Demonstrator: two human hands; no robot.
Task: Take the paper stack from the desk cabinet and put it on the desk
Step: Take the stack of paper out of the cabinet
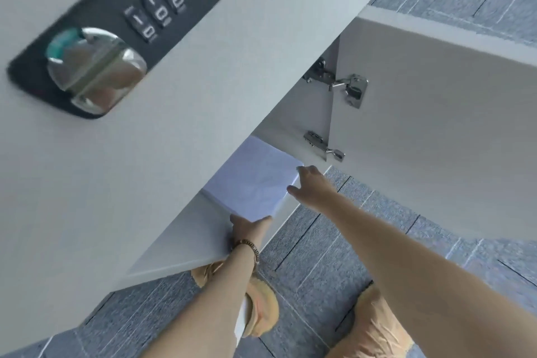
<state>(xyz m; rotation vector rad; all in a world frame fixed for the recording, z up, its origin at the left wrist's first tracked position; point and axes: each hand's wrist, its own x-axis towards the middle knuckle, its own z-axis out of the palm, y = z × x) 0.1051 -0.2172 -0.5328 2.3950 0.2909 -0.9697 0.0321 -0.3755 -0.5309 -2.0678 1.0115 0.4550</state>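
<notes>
Both hands on the white rectangular paper stack (252, 181) inside the open pale grey desk cabinet (186, 238)

My left hand (247, 227) grips its near corner from below; my right hand (312, 183) presses its right edge; white hinged door (436, 139) stands open.

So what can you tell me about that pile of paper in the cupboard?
The paper stack is a thick pile of plain white sheets, neatly squared, with the layered edges showing along its near side. It lies flat on the bottom shelf inside the open cabinet, partly hidden behind the other door. The left hand holds its near corner from below, and the right hand touches its right edge with its fingers.
</notes>
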